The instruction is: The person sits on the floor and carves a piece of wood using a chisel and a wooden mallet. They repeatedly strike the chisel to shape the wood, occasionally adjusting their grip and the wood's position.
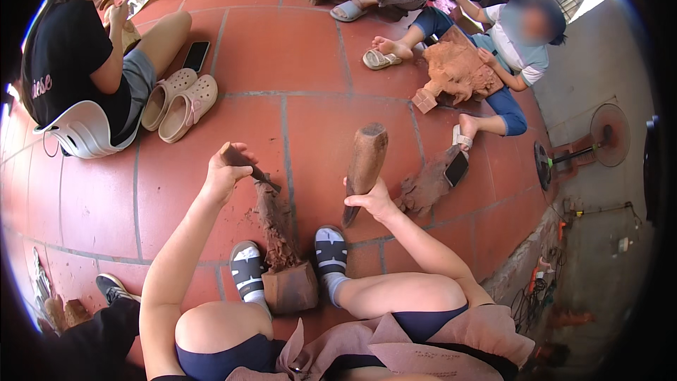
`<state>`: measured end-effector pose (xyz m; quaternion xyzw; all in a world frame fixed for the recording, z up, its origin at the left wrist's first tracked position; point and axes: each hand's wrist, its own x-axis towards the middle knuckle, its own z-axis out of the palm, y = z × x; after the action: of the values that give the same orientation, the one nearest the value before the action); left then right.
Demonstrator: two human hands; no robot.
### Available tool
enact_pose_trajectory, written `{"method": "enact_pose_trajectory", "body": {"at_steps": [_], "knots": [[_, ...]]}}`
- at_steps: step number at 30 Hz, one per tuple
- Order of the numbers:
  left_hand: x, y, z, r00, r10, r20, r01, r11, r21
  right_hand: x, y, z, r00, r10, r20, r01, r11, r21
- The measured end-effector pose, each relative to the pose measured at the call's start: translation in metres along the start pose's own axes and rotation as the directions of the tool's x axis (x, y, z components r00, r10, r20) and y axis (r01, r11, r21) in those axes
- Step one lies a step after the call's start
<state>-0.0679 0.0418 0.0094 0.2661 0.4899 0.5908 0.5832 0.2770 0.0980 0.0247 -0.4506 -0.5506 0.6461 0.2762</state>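
Note:
A dark brown wood carving [277, 229] with a rough, jagged body stands between my sandalled feet. Its squared block base [290, 288] is towards me. My left hand [222, 180] is closed round a chisel [247, 164], whose dark lower end slants down to the carving's far top end. Whether the edge touches the wood, I cannot tell. On the right, my right hand [374, 201] grips a thick wooden mallet [368, 155] by its narrow end. The mallet's heavy rounded head points up and away, apart from the chisel.
Pale clogs [187, 107] and a phone [197, 56] lie beside a seated person at far left. At right, another person holds a reddish carving [462, 69]. Closer are a brown carved piece [425, 187] with a phone [457, 169] on it, a fan [608, 135] and cables [530, 303].

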Motion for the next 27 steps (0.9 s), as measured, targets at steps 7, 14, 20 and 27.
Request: {"method": "enact_pose_trajectory", "body": {"at_steps": [7,14,20,27], "knots": [[-0.008,0.006,-0.004,0.994,-0.113,-0.008,0.11,0.984,-0.138,-0.004,0.001,0.001,0.998,-0.056,0.001,0.056,0.998,-0.018],[0.0,0.006,-0.002,0.995,-0.098,-0.03,0.099,0.994,0.047,-0.012,0.003,-0.003,0.998,-0.051,-0.03,0.051,0.999,0.011],[0.006,0.005,-0.007,0.997,-0.046,-0.065,0.052,0.994,0.097,-0.007,0.013,0.004,0.999,0.007,0.034,-0.007,1.0,0.007],[0.004,-0.003,-0.011,0.996,-0.02,-0.088,0.029,0.994,0.105,-0.001,0.018,0.004,0.996,0.063,0.063,-0.042,0.955,-0.294]]}}
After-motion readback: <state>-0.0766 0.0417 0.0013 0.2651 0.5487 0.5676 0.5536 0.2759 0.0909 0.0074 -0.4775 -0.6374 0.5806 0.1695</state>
